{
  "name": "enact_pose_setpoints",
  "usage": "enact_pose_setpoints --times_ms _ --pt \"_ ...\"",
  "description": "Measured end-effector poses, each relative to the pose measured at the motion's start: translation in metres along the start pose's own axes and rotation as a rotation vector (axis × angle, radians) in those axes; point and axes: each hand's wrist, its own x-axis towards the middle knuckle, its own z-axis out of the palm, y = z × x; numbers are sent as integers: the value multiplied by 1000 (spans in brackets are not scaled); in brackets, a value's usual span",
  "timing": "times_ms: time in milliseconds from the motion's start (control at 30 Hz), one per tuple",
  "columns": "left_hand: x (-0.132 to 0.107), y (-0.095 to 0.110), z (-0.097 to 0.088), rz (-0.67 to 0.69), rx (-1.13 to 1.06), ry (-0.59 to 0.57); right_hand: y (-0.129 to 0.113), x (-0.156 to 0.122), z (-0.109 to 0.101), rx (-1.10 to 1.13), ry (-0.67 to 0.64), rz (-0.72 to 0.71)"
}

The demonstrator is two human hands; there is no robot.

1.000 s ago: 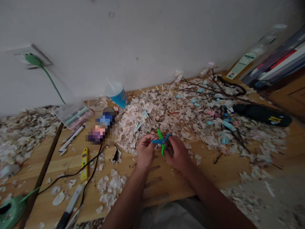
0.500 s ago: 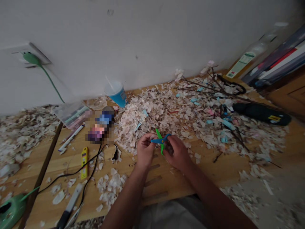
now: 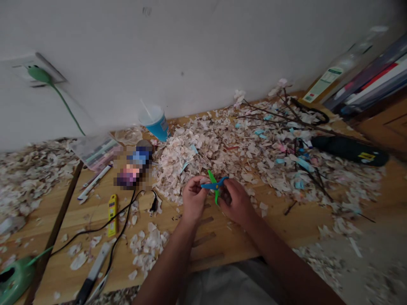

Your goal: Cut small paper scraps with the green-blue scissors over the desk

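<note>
My right hand (image 3: 238, 200) grips a pair of small scissors (image 3: 217, 185) with one blue half and one green half, its fingers in the handles. The blades stand apart, the blue one pointing left and the green one up and away. My left hand (image 3: 193, 198) is pinched closed beside the blue blade's tip. A pale, thin, petal-like bit shows at its fingertips, mostly hidden by the fingers. Just beyond both hands lies a heap of dry, pale petals (image 3: 193, 148) on the wooden table (image 3: 254, 241).
A blue cup (image 3: 158, 127) with a straw stands behind the heap. On the left lie a blurred-out phone (image 3: 135, 165), a yellow box (image 3: 112, 216), a box cutter (image 3: 95, 267) and a black cable (image 3: 125, 214). Thin branches (image 3: 286, 116), a dark pouch (image 3: 349, 151) and a bottle (image 3: 330, 78) are right.
The hands and scissors keep nearly the same place, the blades still apart. The view has shifted very slightly.
</note>
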Motion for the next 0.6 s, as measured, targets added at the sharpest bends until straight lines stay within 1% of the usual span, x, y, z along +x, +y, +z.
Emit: enact_pose_setpoints --times_ms 133,300,600 --pt "0 1 0 6 32 -10 0 1 0 24 -19 24" --pt "0 5 3 30 65 1 1 1 0 10 -19 18" --pt "1 6 2 15 96 -6 -1 1 -2 -9 -25 15"
